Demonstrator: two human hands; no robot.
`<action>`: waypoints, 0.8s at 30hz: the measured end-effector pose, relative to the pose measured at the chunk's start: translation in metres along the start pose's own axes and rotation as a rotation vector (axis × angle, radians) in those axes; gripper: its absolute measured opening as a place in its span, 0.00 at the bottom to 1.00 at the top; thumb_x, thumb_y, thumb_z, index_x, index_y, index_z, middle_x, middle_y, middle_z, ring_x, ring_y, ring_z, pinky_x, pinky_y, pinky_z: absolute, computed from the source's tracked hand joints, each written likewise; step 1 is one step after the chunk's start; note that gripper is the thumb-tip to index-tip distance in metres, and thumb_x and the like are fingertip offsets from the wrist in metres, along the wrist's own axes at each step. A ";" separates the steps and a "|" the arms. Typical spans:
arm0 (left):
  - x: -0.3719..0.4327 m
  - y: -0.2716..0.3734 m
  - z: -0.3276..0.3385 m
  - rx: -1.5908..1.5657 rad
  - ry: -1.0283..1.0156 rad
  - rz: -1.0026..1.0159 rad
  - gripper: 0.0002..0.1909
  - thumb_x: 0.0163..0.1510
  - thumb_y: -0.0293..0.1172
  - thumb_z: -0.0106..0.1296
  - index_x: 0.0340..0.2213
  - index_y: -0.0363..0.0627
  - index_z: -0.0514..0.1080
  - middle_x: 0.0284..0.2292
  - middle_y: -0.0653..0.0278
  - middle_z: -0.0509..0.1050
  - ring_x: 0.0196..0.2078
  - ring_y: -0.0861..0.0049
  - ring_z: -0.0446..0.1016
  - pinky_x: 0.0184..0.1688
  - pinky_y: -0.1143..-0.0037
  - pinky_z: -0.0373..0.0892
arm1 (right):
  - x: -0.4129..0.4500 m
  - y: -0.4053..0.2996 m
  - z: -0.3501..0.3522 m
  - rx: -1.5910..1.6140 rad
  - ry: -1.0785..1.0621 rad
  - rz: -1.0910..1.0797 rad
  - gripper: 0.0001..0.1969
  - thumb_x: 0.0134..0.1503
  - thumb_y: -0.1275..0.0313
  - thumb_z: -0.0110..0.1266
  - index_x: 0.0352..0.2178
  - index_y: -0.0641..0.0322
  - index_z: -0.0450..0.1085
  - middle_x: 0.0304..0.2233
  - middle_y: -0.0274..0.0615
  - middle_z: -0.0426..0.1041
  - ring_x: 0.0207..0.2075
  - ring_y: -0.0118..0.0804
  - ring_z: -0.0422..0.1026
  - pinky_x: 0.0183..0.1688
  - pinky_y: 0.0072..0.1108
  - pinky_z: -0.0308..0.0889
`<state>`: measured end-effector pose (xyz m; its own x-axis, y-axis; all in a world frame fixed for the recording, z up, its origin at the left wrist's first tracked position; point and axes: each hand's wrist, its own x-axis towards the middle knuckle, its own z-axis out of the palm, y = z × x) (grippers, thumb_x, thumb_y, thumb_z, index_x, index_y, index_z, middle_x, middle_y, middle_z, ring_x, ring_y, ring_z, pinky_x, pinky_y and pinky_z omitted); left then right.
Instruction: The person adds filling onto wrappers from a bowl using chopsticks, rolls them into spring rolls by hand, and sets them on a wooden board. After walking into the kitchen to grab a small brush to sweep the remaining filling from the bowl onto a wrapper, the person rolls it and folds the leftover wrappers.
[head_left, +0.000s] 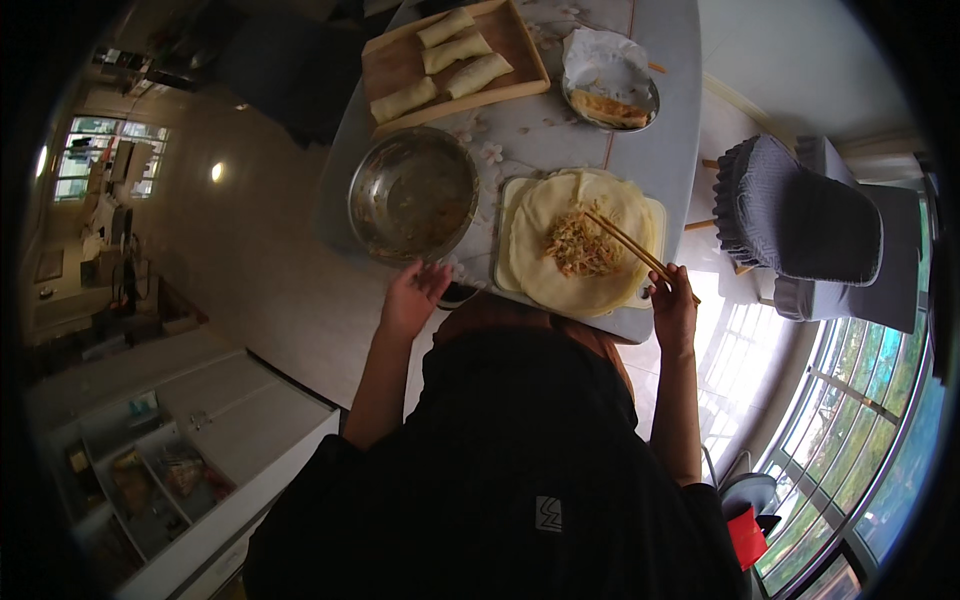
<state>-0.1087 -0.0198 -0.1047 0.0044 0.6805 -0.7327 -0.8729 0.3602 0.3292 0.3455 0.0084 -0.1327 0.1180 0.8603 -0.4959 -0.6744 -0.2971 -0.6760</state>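
Note:
In my right hand (674, 306) is a pair of wooden chopsticks (634, 249), their tips at a heap of shredded filling (583, 246). The filling lies on a stack of thin round wrappers (532, 276), which rests on a pale cutting board (507, 225). My left hand (415, 294) is held with its fingers apart and nothing in it, by the near rim of a steel bowl (414, 196). Food residue coats the inside of that bowl.
Several rolled wrappers (480, 75) lie in a wooden tray (457, 111) at the table's far left. Beyond the board, a smaller metal bowl (651, 112) holds white paper and a browned roll (609, 109). A covered chair (799, 214) stands right of the table (559, 139).

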 end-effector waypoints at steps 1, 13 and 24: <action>0.000 -0.010 -0.012 0.111 0.002 0.009 0.19 0.58 0.29 0.49 0.51 0.39 0.63 0.46 0.53 0.71 0.49 0.64 0.72 0.51 0.66 0.72 | 0.000 -0.001 -0.002 -0.041 0.045 -0.012 0.13 0.65 0.63 0.47 0.40 0.63 0.70 0.35 0.39 0.75 0.38 0.37 0.76 0.36 0.22 0.72; 0.011 -0.067 0.049 0.674 -0.137 -0.172 0.16 0.62 0.32 0.46 0.49 0.37 0.65 0.43 0.55 0.74 0.46 0.68 0.74 0.50 0.70 0.71 | -0.002 -0.009 -0.013 0.173 -0.065 0.000 0.13 0.64 0.63 0.48 0.38 0.64 0.70 0.34 0.41 0.74 0.35 0.35 0.74 0.35 0.22 0.71; 0.045 -0.100 0.050 0.459 0.162 -0.317 0.10 0.57 0.31 0.51 0.39 0.38 0.68 0.38 0.57 0.73 0.44 0.67 0.73 0.52 0.66 0.70 | 0.006 0.013 -0.029 0.065 0.008 0.067 0.14 0.65 0.63 0.46 0.37 0.66 0.68 0.32 0.48 0.75 0.33 0.38 0.75 0.37 0.23 0.72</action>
<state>0.0032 0.0064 -0.1409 0.1251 0.4007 -0.9076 -0.5395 0.7952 0.2768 0.3586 -0.0024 -0.1597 0.0763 0.8361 -0.5433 -0.7269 -0.3263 -0.6042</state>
